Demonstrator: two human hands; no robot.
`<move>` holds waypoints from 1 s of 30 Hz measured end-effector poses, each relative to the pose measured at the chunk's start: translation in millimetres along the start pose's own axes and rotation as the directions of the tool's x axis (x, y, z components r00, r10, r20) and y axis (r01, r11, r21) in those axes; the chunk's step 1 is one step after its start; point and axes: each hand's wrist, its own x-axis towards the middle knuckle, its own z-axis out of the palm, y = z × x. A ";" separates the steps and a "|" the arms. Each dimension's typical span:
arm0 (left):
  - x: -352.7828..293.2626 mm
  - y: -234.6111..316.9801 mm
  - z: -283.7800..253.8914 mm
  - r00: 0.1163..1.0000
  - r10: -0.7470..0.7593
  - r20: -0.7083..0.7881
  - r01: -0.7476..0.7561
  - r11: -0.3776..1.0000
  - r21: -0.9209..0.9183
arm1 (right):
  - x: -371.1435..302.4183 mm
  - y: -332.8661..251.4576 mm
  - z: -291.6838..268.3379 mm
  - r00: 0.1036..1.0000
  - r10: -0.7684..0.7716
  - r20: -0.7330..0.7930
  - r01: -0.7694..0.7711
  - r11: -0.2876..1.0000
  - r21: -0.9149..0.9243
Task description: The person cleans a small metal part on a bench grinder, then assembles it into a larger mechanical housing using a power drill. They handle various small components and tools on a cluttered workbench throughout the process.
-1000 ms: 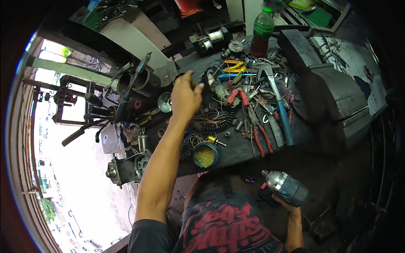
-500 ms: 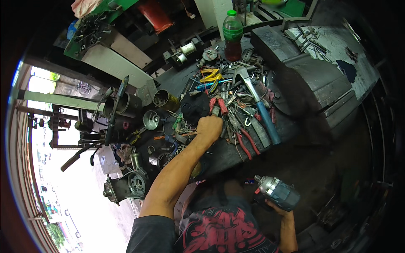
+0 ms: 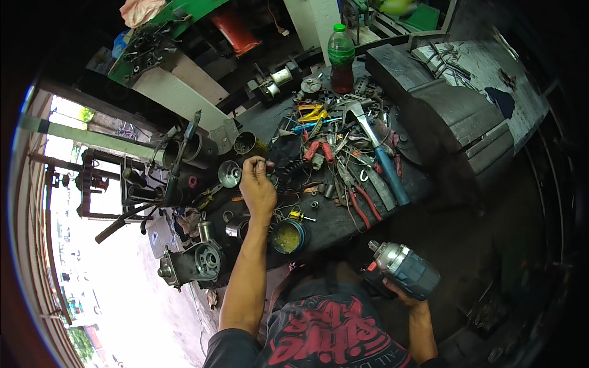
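My left hand [image 3: 258, 187] is closed, fingertips pinched together, above the left part of the cluttered workbench. Whatever it may hold is too small or hidden to make out. Just past its fingers stands an open, grimy tin can [image 3: 248, 144], with a round metal cup [image 3: 230, 174] to the left. Near my left wrist sits an open tub of yellowish grease [image 3: 287, 237]; a small yellow-handled screwdriver [image 3: 300, 216] lies beside it. Low on the right, my right hand [image 3: 402, 293] grips a cordless impact wrench [image 3: 405, 268], held off the bench with its metal nose pointing up and left.
Piled tools cover the bench: a blue-handled hammer [image 3: 383, 161], red-handled pliers [image 3: 362, 205] and yellow pliers [image 3: 313, 113]. Behind them stands a green-capped bottle [image 3: 341, 58] with dark red liquid. A large bench vise [image 3: 460, 116] blocks the right. A metal motor housing [image 3: 199, 264] sits front left.
My left hand has drawn back leftward from the tool pile to near the tin can, uncovering the grease tub. My right hand still holds the impact wrench, almost unmoved.
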 end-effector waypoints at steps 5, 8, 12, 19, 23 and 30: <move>0.3 -10.4 18.1 0.979 -0.194 -0.065 0.161 0.924 -0.346 | 4.5 -9.8 4.0 0.984 -0.176 -0.016 0.171 0.972 -0.159; 14.6 -26.2 23.5 0.899 -0.433 -0.066 0.329 0.768 -0.549 | 2.6 -15.7 4.4 0.997 -0.075 -0.001 0.075 0.997 -0.020; 36.5 -56.7 14.2 0.810 -0.586 0.013 0.435 0.587 -0.683 | -2.5 -20.7 3.7 0.993 -0.111 0.035 0.115 0.981 -0.158; 26.7 -56.9 10.1 0.513 -0.719 0.468 0.840 0.308 -0.448 | -16.9 -15.7 8.6 0.999 -0.022 -0.038 0.021 1.000 -0.018; 25.8 -26.4 1.9 0.519 -0.671 0.529 0.824 0.227 -0.520 | -24.1 -8.7 7.8 0.997 0.060 0.039 -0.059 0.998 -0.035; -8.7 -14.4 -5.7 0.376 -0.680 0.629 0.890 0.078 -0.448 | -30.0 -0.7 4.5 0.996 -0.093 -0.002 0.092 0.989 -0.112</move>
